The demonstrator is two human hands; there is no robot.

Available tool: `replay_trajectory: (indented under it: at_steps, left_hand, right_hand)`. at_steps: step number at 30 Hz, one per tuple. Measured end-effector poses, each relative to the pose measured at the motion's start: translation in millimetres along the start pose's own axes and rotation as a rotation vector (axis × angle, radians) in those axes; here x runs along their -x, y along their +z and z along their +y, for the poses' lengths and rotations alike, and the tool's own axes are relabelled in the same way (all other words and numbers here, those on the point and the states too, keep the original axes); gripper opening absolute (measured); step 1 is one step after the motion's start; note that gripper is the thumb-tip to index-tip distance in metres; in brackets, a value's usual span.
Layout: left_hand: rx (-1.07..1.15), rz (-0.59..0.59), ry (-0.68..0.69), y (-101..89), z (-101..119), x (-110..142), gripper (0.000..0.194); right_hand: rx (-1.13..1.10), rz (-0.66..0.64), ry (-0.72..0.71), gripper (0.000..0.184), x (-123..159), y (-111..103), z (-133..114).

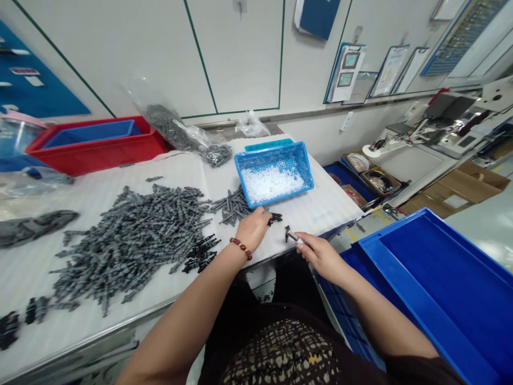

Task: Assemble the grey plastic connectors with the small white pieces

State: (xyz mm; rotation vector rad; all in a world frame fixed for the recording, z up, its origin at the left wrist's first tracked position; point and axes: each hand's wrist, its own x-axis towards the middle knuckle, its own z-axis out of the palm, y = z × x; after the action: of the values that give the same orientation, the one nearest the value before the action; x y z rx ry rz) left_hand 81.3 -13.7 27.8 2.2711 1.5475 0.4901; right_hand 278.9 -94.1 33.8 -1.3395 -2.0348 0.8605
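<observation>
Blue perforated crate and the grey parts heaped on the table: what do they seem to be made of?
The blue perforated crate looks like moulded plastic, with a matte finish and evenly formed holes. The grey parts look dull and moulded, probably plastic.

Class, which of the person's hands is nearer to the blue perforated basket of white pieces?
Left hand: it is just in front of the near edge of the blue perforated basket. The right hand is farther away, in front of the basket and off to its right.

The right hand pinches a small dark part over the white-covered tabletop, while the left hand, wearing a bead bracelet, sits just below a blue perforated basket.
</observation>
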Motion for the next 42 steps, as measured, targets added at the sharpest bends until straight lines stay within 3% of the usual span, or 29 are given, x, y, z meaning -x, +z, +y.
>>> replay_trajectory:
  at_steps: [3, 6, 8, 11, 15, 21, 27, 35, 42]
  left_hand:
    - [0.192, 0.075, -0.031, -3.8, 5.2, 13.7, 0.014]
    - [0.682, 0.141, -0.105, 0.9, 14.6, 30.4, 0.014]
    - [0.926, 0.145, -0.144, 5.1, 21.2, 40.6, 0.013]
    - [1.074, 0.093, -0.214, 4.7, 27.8, 53.5, 0.014]
    - [1.092, -0.024, -0.232, -6.2, 30.1, 65.3, 0.015]
    - [1.164, 0.19, -0.218, -7.8, 32.4, 67.8, 0.016]
    - [1.346, 0.192, -0.279, 6.0, 29.1, 74.4, 0.022]
    - [1.298, 0.214, -0.303, 12.6, 26.9, 74.7, 0.023]
    - [1.094, 0.28, -0.373, -6.2, 4.1, 85.9, 0.03]
  right_hand:
    - [0.085, -0.051, -0.042, 0.035, -1.4, 0.5, 0.1]
    - [0.189, -0.141, -0.153, 0.04, -0.9, 7.5, -2.5]
    - [0.23, -0.195, -0.219, 0.044, -1.2, 13.8, -4.8]
    - [0.327, -0.255, -0.22, 0.038, -3.6, 19.7, -8.8]
    - [0.573, -0.381, -0.127, 0.023, -6.8, 20.3, -17.7]
    - [0.777, -0.408, -0.144, 0.035, -7.5, 27.8, -32.8]
    - [0.802, -0.41, -0.158, 0.032, -8.6, 36.9, -42.7]
    - [0.623, -0.406, -0.135, 0.033, -10.0, 48.3, -47.6]
    - [0.107, -0.305, -0.174, 0.032, -6.2, 24.6, -31.2]
